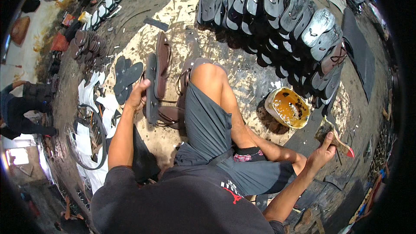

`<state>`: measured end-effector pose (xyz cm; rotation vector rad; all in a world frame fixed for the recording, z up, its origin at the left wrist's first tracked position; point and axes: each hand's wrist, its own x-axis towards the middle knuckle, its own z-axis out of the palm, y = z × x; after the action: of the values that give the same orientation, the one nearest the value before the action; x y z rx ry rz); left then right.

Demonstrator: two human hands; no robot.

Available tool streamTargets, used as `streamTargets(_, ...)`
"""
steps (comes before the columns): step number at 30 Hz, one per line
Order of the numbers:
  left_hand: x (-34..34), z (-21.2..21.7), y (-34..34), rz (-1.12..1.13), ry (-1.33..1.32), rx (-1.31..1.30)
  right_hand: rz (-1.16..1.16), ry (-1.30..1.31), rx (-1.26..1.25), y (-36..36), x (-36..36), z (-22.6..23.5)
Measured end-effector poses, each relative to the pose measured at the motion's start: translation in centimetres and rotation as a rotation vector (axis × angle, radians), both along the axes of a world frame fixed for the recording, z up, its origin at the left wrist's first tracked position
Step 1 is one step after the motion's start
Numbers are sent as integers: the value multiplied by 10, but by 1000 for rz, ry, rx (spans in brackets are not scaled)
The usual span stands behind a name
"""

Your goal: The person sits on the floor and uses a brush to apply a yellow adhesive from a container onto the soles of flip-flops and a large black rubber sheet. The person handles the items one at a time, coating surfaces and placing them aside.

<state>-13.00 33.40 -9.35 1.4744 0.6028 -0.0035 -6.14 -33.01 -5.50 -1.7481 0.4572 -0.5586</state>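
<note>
My left hand (137,96) is closed on a dark flip-flop (151,89), which it holds on edge beside my bent knee. A brown flip-flop (162,63) stands just beyond it, and another brown one (171,116) lies close to my shorts. To the left, several dark flip-flops (127,77) rest on the ground. On the right side, my right hand (321,151) grips a wide flat brush (330,138) by its red-tipped handle. Its bristles look dark and coated. Near the brush sits a tub (287,108) smeared with yellowish glue-like stuff and dark spots.
Long rows of dark flip-flops (271,0) stand stacked at the far right. White and black scraps (89,141) lie to the left. Further off are more brown flip-flops (82,43), a row of white-topped ones (102,11) and another person (26,108) at the left edge.
</note>
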Motion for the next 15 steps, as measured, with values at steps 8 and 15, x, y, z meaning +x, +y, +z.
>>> streamTargets(8,31,-30,-4,27,154,-357,64,-125,39,34,5,10)
streamTargets(15,36,-23,17,126,230,912,158,169,-244,25,25,-8)
